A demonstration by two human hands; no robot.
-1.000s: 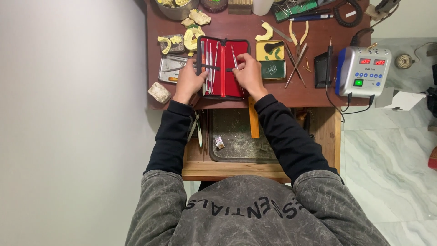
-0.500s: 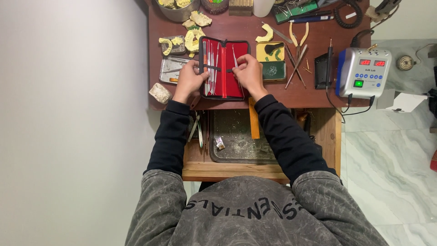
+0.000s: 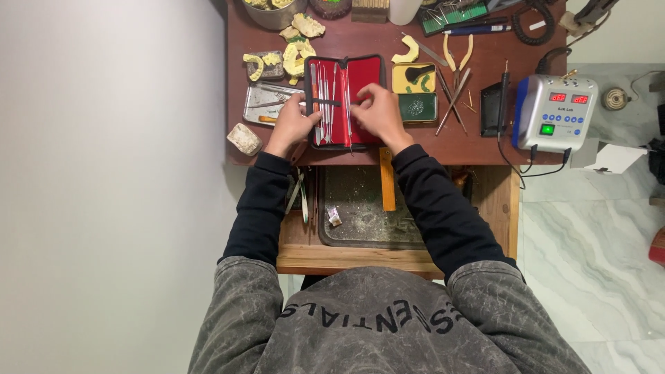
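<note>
Reddish wooden desk point(image 3: 478, 138) | red tool case point(image 3: 346, 97) lies open at centre, instruments strapped in rows | left hand point(image 3: 294, 125) steadies case edge, fingers curled | right hand point(image 3: 377, 111) pinches a slim instrument point(image 3: 346, 114), seemingly to free it

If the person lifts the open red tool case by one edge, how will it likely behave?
The red tool case looks soft-sided and hinged at the middle, so it would probably fold or sag. The thin metal tools sit under a strap, so they likely stay, though loose ones may slide out. It seems light; the left hand and right hand press it flat.
</note>
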